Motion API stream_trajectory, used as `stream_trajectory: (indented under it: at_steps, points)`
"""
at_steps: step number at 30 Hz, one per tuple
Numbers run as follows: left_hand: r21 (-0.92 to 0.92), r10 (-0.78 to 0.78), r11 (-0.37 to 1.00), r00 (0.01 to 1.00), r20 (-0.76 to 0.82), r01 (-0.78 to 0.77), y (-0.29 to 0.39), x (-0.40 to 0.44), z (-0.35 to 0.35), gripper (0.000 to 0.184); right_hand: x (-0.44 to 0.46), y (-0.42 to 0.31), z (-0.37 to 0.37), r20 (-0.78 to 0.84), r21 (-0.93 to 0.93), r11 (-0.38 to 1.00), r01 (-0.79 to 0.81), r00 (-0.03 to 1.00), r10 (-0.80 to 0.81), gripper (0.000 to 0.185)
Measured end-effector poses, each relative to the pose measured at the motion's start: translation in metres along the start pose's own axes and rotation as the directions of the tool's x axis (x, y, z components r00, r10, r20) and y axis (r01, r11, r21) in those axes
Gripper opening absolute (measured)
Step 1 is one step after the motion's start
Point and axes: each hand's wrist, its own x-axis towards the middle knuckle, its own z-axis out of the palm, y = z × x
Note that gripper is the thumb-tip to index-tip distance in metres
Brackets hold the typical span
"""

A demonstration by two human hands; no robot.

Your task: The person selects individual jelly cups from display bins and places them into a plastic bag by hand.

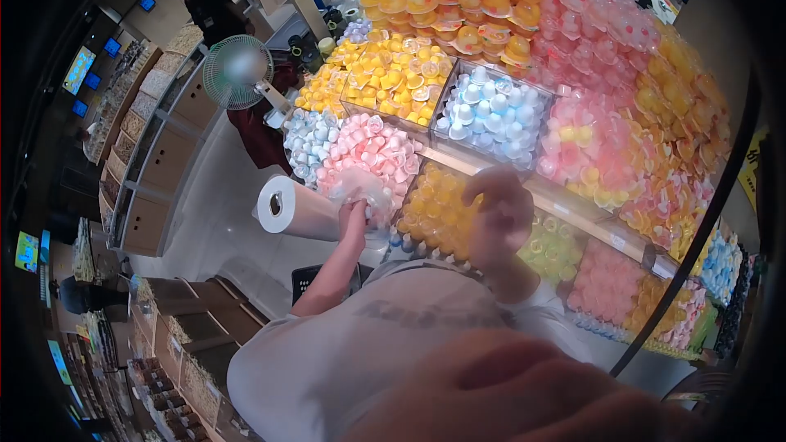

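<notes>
My left hand (353,217) is closed on a clear plastic bag (364,193), held over a heap of pink jelly cups (378,143). Beside that wrist lies a large white roll of plastic bags (304,213), its hollow core facing left. My right hand (501,217) is raised in front of me, over the right edge of a bin of orange jelly cups (435,205). Its fingers are loosely bent and somewhat blurred, and I see nothing in them. Behind it stands a clear bin of pale blue and white jelly cups (491,115).
Yellow cups (397,74), orange cups (450,0) and pink cups (602,16) are piled across the display. A green-caged fan (237,72) stands at the left, near a person in dark clothes (213,12). A dark cable (696,254) crosses the right side.
</notes>
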Motion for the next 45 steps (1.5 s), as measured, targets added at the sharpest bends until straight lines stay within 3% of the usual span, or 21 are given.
stream_trajectory:
  at_steps: [1,2,5,8,12,18,20,24,30,32,36,38,40,45]
  points:
    - [0.054,-0.034,0.998,0.999,0.015,0.033,-0.008,0.011,-0.006,0.017,-0.003,0.002,0.002,0.101,0.008,1.000,-0.024,0.995,0.023,0.020]
    - [0.107,-0.068,0.992,0.997,0.026,0.065,-0.018,0.019,-0.010,0.025,-0.007,0.000,0.004,0.101,0.002,1.000,-0.028,0.994,0.028,0.020]
    - [0.033,-0.032,0.999,0.999,-0.035,0.033,-0.015,0.014,-0.003,0.018,-0.016,-0.009,0.009,0.228,-0.159,0.953,-0.256,0.930,0.288,0.014]
    - [0.020,-0.040,0.999,0.997,-0.069,0.042,-0.022,0.020,-0.004,0.019,-0.020,-0.003,0.009,0.284,-0.158,0.976,-0.150,0.940,0.191,0.023]
    - [0.010,-0.047,0.999,0.996,-0.072,0.048,-0.012,0.016,0.000,0.017,-0.020,-0.005,0.018,0.322,-0.159,0.979,-0.125,0.931,0.171,0.022]
    - [0.054,0.012,0.999,0.992,-0.125,-0.005,-0.011,0.015,0.006,0.022,-0.034,-0.004,0.023,0.337,-0.111,0.959,-0.259,0.898,0.282,0.016]
    - [0.166,0.089,0.984,0.991,-0.101,-0.072,-0.026,0.030,0.003,0.024,-0.043,0.000,0.023,0.328,-0.099,0.948,-0.304,0.889,0.319,0.013]
    - [0.079,0.148,0.987,0.986,-0.082,-0.142,-0.041,0.039,0.006,0.023,-0.053,0.004,0.017,0.346,-0.100,0.939,-0.330,0.873,0.343,0.011]
    - [0.166,0.072,0.985,0.993,-0.098,-0.055,-0.038,0.045,0.009,0.019,-0.059,-0.001,0.007,0.295,0.003,0.946,-0.325,0.904,0.310,0.010]
    - [0.024,-0.010,1.000,0.995,-0.102,0.013,-0.022,0.029,0.011,0.020,-0.060,-0.005,0.001,0.316,-0.052,0.929,-0.366,0.876,0.363,0.009]
    - [0.004,-0.048,0.999,0.985,-0.163,0.049,-0.013,0.004,0.011,0.016,-0.075,0.002,-0.005,0.351,-0.094,0.872,-0.480,0.804,0.481,0.010]
    - [-0.290,-0.060,0.957,0.994,-0.096,0.030,-0.005,-0.034,0.020,0.013,-0.080,0.005,-0.009,0.372,-0.125,0.861,-0.493,0.781,0.502,0.010]
    - [-0.285,-0.004,0.958,0.998,-0.068,-0.016,0.001,-0.067,0.033,0.012,-0.083,0.006,-0.012,0.413,-0.218,0.811,-0.543,0.701,0.581,0.012]
    - [-0.303,0.114,0.950,0.989,0.096,-0.080,0.014,-0.111,0.074,0.007,-0.105,0.027,-0.018,0.375,-0.360,0.769,-0.529,0.672,0.638,0.030]
